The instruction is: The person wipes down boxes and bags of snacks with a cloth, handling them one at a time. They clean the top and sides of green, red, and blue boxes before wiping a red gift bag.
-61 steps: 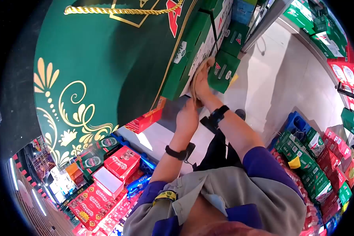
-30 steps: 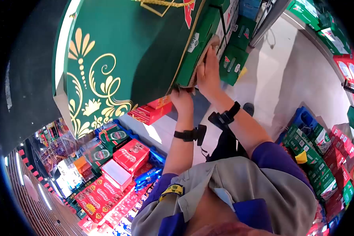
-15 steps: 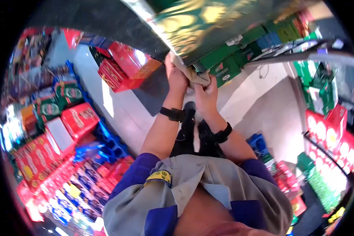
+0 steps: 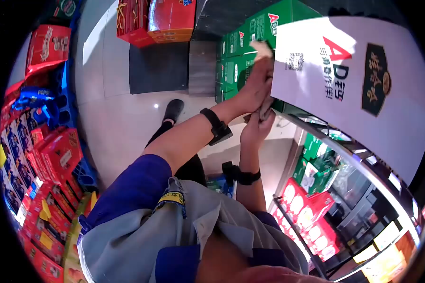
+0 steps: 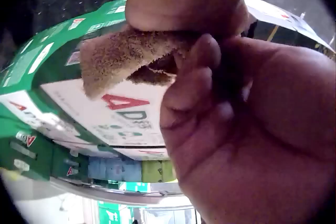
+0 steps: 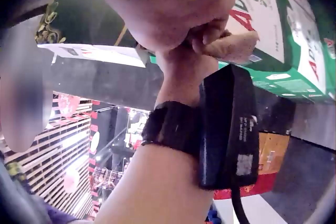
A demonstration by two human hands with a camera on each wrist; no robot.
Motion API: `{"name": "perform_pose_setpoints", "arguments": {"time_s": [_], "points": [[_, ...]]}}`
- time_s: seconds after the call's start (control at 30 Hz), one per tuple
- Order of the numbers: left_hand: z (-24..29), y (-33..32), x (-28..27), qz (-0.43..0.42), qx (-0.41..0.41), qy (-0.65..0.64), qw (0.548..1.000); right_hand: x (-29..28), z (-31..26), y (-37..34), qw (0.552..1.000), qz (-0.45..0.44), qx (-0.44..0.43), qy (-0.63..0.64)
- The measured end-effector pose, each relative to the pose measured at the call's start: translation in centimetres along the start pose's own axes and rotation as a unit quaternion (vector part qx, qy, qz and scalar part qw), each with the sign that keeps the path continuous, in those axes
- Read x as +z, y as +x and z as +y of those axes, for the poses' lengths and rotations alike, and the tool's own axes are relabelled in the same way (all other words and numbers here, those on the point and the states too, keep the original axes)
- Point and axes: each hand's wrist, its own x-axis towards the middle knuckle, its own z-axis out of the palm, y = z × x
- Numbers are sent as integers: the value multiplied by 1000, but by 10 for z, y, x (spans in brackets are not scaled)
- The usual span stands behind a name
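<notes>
A brown terry cloth (image 4: 261, 48) is bunched between the two hands, beside the edge of a white panel (image 4: 311, 89). My left hand (image 4: 256, 89) grips the cloth with curled fingers; in the left wrist view a folded flap of the cloth (image 5: 118, 58) sticks out past those fingers. Just below it, my right hand (image 4: 257, 128) holds a lower, greyish bunch of the cloth. In the right wrist view my right hand (image 6: 168, 8) fills the top, and the left forearm with its strapped black device (image 6: 228, 129) passes behind. The right fingertips are mostly hidden there.
Stacked green and white cartons (image 4: 236, 75) stand right beside the hands. Red gift boxes (image 4: 172, 21) and a dark floor mat (image 4: 158, 68) lie farther ahead. On the left are red cartons (image 4: 47, 49) and blue crates (image 4: 68, 89); a metal-edged shelf (image 4: 311, 125) runs on the right.
The head view has swung round, bringing the white panel into sight on the right. Both hands have moved from the green decorated face to this panel's edge, still holding the cloth.
</notes>
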Motion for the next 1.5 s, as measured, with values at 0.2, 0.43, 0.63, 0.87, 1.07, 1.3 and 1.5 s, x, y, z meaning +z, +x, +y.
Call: {"name": "perform_pose_setpoints", "arguments": {"time_s": [0.2, 0.43, 0.63, 0.87, 1.07, 1.3, 1.5], "points": [[-24, 48, -12, -58, 108, 77, 989, 0, -54, -5, 965, -54, -106, -233], [-121, 29, -17, -33, -27, -36, 998, 19, -49, 14, 902, -141, -163, -373], [-68, -14, -20, -273, -146, 108, 945, -3, -46, -2, 911, -156, -123, -361], [45, -31, 26, -13, -3, -16, 1000, -57, -36, -22, 975, -58, -110, -185], [-36, -64, 55, 6, -165, -64, 984, -53, -14, 8, 982, -22, -73, -170], [93, -49, -15, 7, -475, -68, 877, -40, -21, -27, 940, -134, -124, -288], [110, -83, -120, 38, -312, -304, 900, -34, -14, -68, 972, -228, -45, -34]]}}
